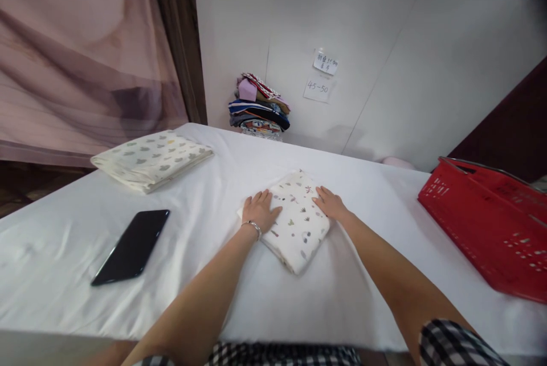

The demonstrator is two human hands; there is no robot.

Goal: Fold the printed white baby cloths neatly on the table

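Note:
A folded white cloth (299,223) with small printed shapes lies on the white-covered table in front of me. My left hand (260,210) rests flat on its left side, fingers stretched out, a bracelet at the wrist. On the opposite side, my right hand (330,203) touches the cloth's right edge with its fingers extended. Neither hand grips the cloth. Farther left lies another folded cloth (154,158), cream with grey printed shapes.
A black phone-like slab (132,246) lies on the white tablecloth (192,275) at the left. The red plastic basket (487,223) stands at the right end. Behind the table, a stack of folded clothes (258,106) sits against the wall, near paper notes (317,89).

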